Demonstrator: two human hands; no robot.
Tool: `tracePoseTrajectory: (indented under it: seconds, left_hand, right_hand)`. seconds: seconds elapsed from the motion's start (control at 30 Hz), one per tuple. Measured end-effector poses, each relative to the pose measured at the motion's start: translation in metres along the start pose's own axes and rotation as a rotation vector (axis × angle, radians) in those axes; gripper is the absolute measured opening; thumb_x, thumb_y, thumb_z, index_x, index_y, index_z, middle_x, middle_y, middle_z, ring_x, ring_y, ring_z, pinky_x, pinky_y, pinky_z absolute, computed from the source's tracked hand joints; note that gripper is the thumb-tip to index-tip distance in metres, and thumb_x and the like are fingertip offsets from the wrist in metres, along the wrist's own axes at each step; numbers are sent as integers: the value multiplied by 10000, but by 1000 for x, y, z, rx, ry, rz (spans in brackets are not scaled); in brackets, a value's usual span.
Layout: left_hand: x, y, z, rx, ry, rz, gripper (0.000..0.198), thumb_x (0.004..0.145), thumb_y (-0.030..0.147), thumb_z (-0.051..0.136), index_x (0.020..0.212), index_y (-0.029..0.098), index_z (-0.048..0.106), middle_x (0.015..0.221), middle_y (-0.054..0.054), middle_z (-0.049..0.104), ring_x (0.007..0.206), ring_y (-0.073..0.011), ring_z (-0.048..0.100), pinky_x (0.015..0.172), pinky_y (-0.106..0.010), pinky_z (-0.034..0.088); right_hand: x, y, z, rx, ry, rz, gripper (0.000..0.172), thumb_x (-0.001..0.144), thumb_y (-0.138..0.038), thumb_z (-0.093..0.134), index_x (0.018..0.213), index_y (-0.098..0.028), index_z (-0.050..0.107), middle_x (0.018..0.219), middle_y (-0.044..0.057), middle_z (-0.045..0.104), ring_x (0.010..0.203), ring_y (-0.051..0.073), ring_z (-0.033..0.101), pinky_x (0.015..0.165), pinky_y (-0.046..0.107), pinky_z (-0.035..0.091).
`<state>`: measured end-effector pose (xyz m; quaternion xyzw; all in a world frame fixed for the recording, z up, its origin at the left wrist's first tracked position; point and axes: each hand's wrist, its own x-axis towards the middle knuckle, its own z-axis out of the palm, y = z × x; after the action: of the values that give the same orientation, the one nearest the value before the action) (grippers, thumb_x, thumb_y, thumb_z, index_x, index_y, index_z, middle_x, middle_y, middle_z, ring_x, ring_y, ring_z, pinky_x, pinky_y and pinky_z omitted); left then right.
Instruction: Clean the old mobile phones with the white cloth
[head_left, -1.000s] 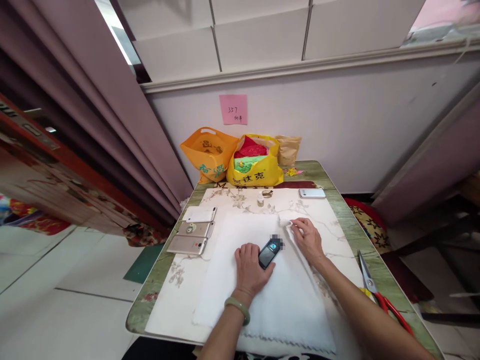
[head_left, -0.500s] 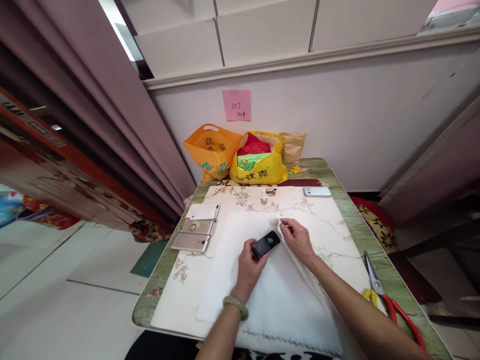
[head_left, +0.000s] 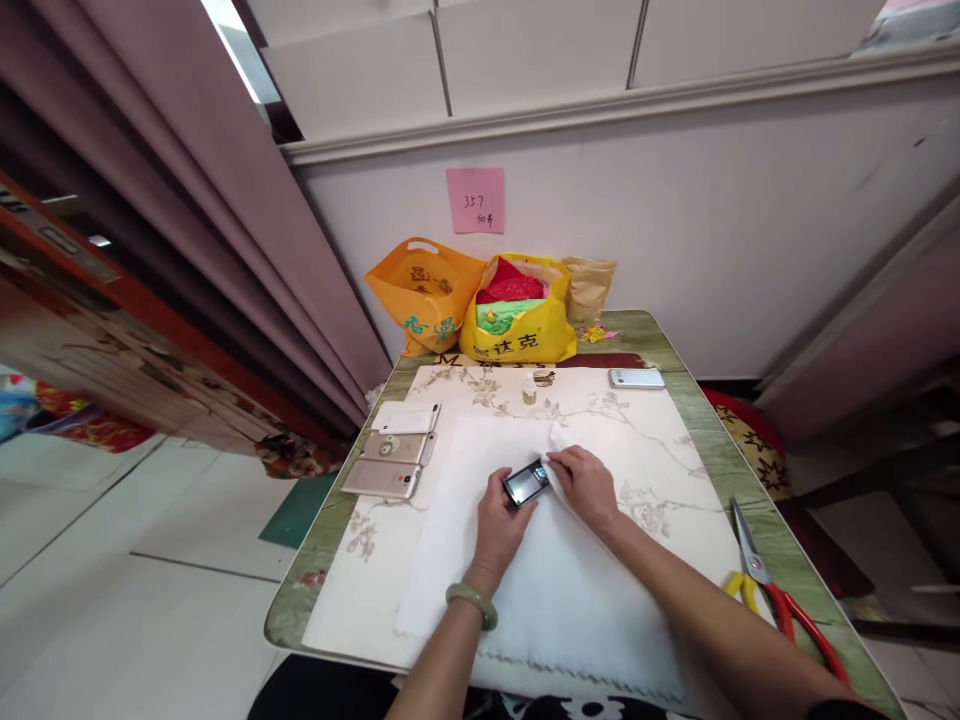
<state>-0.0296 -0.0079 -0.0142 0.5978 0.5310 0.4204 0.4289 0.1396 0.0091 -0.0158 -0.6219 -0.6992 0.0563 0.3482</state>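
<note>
Fingers of my left hand (head_left: 499, 520) curl around the small dark phone (head_left: 526, 483), over the white cloth (head_left: 555, 590) on the counter (head_left: 709, 445). My right hand (head_left: 585, 487) pinches the cloth's corner against the phone's end. I judge a slack grip could let the phone slip. Behind, the yellow bag (head_left: 517, 345) holds red and green bundles.

Centre: taken by left hand (head_left: 501, 512) gripping a small phone (head_left: 526, 483) and right hand (head_left: 586, 487) pinching the white cloth (head_left: 555, 600).
Left edge: three phones (head_left: 396, 449) in a row.
Far edge: small bottle (head_left: 529, 390), silver phone (head_left: 636, 378), bags (head_left: 517, 325) behind.
Right edge: scissors (head_left: 759, 575).
Open: cloth's near half; mat (head_left: 675, 455) right of the hands.
</note>
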Motion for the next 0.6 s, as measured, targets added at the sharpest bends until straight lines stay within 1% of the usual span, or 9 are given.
tracePoseTrajectory:
  seconds: [0.13, 0.17, 0.2, 0.3, 0.33, 0.37, 0.5, 0.53, 0.6]
  left_hand:
    - [1, 2, -2, 45, 7, 19, 412, 710, 189, 649, 1088, 192, 484, 825, -4, 636, 710, -147, 615, 664, -268, 499]
    - [1, 3, -2, 47, 4, 21, 405, 711, 187, 647, 1082, 194, 485, 816, 1, 633, 700, -144, 610, 657, -265, 496]
    - [1, 2, -2, 39, -1, 18, 406, 715, 196, 648, 1086, 197, 483, 822, 2, 633, 702, -143, 609, 659, -266, 497]
    - [1, 1, -2, 5, -14, -3, 431, 730, 248, 658, 1115, 203, 469, 870, -10, 639, 740, -151, 621, 681, -277, 503]
    - [1, 1, -2, 3, -12, -5, 432, 732, 255, 658, 1117, 203, 470, 877, -12, 640, 751, -153, 624, 687, -278, 503]
    - [1, 1, -2, 8, -8, -2, 429, 729, 253, 657, 1114, 202, 474, 867, -9, 638, 747, -152, 622, 684, -276, 502]
    - [2, 2, -3, 48, 4, 12, 406, 706, 216, 651, 1081, 195, 496, 779, 20, 615, 673, -136, 592, 636, -256, 485]
    - [2, 2, -3, 44, 2, 7, 409, 707, 221, 653, 1083, 195, 494, 782, 18, 618, 675, -137, 595, 638, -257, 487]
    - [2, 3, -3, 19, -10, -13, 419, 720, 253, 658, 1095, 197, 479, 818, 4, 633, 700, -144, 611, 650, -265, 496]
  right_hand:
    - [-6, -12, 2, 27, -77, -246, 246, 949, -299, 482, 1077, -299, 692, 924, 34, 664, 834, 159, 586, 762, 278, 415]
    - [-6, -13, 2, 22, -88, -265, 249, 951, -292, 479, 1089, -302, 686, 930, 31, 662, 838, 156, 581, 760, 277, 405]
    - [-5, -11, 2, -7, -81, -246, 252, 953, -281, 473, 1085, -298, 688, 920, 32, 661, 832, 158, 578, 751, 281, 395]
    - [1, -5, 0, -165, -10, -87, 258, 948, -241, 463, 1015, -265, 711, 839, 44, 650, 784, 175, 565, 726, 308, 365]
    - [1, -5, -1, -193, -2, -72, 254, 944, -234, 466, 1000, -258, 712, 826, 46, 646, 778, 179, 560, 727, 314, 360]
    - [2, -7, -2, -195, -9, -94, 245, 940, -230, 473, 1002, -257, 709, 826, 46, 643, 781, 179, 555, 734, 315, 357]
    - [-1, -16, -2, -73, -86, -327, 244, 944, -238, 482, 1101, -281, 663, 910, 40, 645, 831, 165, 545, 774, 298, 362]
    - [-1, -14, -2, -67, -78, -330, 243, 944, -234, 482, 1098, -283, 664, 911, 38, 647, 830, 165, 544, 772, 299, 361]
    - [2, -7, -2, -118, -26, -242, 234, 937, -208, 483, 1045, -266, 683, 872, 41, 647, 807, 174, 538, 757, 310, 355]
